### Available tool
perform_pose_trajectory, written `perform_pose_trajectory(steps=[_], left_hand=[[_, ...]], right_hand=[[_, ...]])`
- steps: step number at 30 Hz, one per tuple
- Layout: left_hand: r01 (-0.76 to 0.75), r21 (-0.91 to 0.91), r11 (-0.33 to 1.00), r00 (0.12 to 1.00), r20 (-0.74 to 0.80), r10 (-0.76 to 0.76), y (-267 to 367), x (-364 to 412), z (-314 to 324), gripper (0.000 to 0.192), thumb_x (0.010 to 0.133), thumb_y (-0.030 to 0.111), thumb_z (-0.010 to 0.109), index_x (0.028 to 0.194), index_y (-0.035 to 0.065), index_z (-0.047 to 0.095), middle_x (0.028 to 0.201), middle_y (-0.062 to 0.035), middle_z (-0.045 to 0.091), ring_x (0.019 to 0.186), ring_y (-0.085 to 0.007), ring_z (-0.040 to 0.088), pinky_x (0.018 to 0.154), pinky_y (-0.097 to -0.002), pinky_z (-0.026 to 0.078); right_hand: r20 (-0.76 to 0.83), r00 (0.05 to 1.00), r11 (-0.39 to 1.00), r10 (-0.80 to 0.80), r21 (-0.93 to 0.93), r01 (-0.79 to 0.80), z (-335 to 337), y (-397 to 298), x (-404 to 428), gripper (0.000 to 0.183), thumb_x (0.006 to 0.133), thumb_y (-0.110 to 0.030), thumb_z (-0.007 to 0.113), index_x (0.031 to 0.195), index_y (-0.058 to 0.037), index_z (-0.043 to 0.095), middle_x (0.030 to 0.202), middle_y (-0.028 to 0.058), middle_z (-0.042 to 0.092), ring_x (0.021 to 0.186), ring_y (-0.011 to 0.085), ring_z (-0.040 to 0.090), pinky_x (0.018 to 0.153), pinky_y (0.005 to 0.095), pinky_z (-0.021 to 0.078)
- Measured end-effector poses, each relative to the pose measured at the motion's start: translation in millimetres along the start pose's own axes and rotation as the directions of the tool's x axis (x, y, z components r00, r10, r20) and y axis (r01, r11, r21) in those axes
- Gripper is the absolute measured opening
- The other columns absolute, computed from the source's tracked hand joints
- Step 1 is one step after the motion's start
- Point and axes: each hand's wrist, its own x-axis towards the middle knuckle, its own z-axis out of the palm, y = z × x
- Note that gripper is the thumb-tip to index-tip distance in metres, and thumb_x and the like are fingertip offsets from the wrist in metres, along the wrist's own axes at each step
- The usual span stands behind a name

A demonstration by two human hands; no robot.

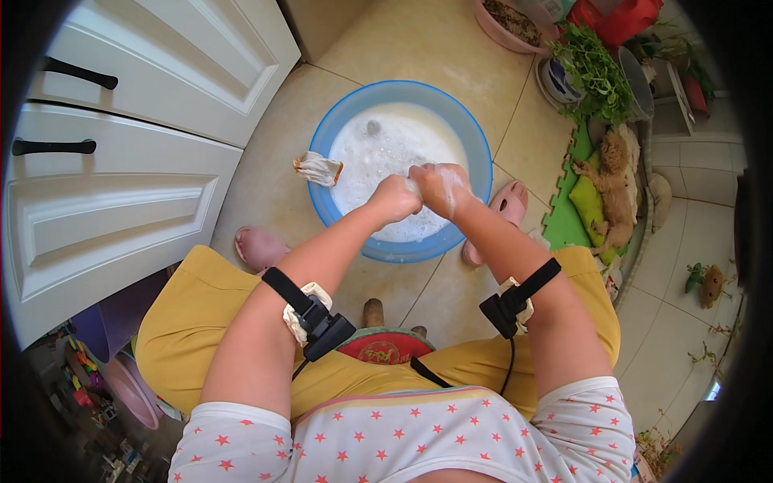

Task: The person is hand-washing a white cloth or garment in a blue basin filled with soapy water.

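A blue plastic basin (477,145) of foamy, soapy water (362,157) stands on the floor before me. Over its near half, my left hand (395,200) and my right hand (444,186) meet knuckle to knuckle, both with fingers curled. Suds cling to my right hand and wrist. Whether a piece of cloth is between or inside the fists cannot be made out. A white knit glove with an orange cuff edge (319,168) hangs over the basin's left rim. A small greyish patch (372,127) shows in the foam near the far side.
White cabinet doors (133,211) with black handles stand at the left. Pink clogs (510,202) flank the basin. At the right are a leafy green plant (595,72), a green foam mat (558,223) and a curly brown dog (617,181); a pink tub (489,30) is beyond.
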Motion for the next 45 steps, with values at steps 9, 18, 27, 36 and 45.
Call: perform_pose_trajectory(steps=[9,18,27,36,45], left_hand=[[0.448,-0.446,0.775,0.873,0.407,-0.27,5,-8,-32,0.03,0.062,0.004,0.058,0.091,0.0044,0.05,0.062,-0.0001,0.045,0.045,-0.0081,0.034,0.039,-0.0232,0.024],[-0.398,0.638,0.659,0.737,-0.204,0.644,1,-41,-11,0.071,0.059,0.005,0.065,0.125,0.0108,0.037,0.127,-0.0171,0.032,0.112,-0.0337,0.037,0.088,-0.042,0.039],[-0.624,0.69,0.367,0.526,0.023,0.85,14,-29,-32,0.043,0.063,0.009,0.059,0.106,0.0158,0.057,0.09,-0.0041,0.058,0.069,-0.0219,0.058,0.052,-0.0317,0.048],[-0.218,0.544,0.81,0.952,-0.067,0.3,4,-26,1,0.022,0.066,0.017,0.06,0.087,0.0095,0.057,0.073,-0.0142,0.06,0.067,-0.0306,0.06,0.056,-0.0407,0.046],[0.217,-0.29,0.932,0.976,0.046,-0.212,-21,-23,32,0.01,0.07,0.011,0.054,0.077,0.0033,0.053,0.059,-0.0075,0.052,0.045,-0.0175,0.048,0.041,-0.0306,0.035]], right_hand=[[-0.359,0.91,0.952,-0.208,0.14,0.273,11,-4,-15,0.031,0.07,-0.014,0.058,0.1,-0.0156,0.052,0.076,0.0083,0.055,0.076,0.0262,0.059,0.06,0.0365,0.0475],[0.408,0.893,0.028,0.192,0.907,-0.42,5,14,-15,0.027,0.069,-0.014,0.06,0.095,-0.0086,0.052,0.076,0.0036,0.052,0.053,0.0108,0.046,0.041,0.0247,0.0327],[0.569,0.816,-0.024,-0.102,0.818,-0.574,-40,-23,-40,0.015,0.064,-0.009,0.061,0.073,-0.0097,0.049,0.058,-0.001,0.042,0.041,0.0036,0.028,0.035,0.0206,0.0151],[0.072,0.97,0.757,0.232,0.613,-0.227,20,-20,-29,0.019,0.063,-0.01,0.059,0.081,-0.005,0.059,0.072,0.0165,0.06,0.069,0.0295,0.059,0.059,0.037,0.045],[-0.076,0.997,0.982,-0.031,0.186,0.044,34,-8,-12,0.012,0.071,-0.015,0.053,0.082,-0.0105,0.053,0.073,0.0107,0.062,0.07,0.0283,0.061,0.059,0.0386,0.0469]])
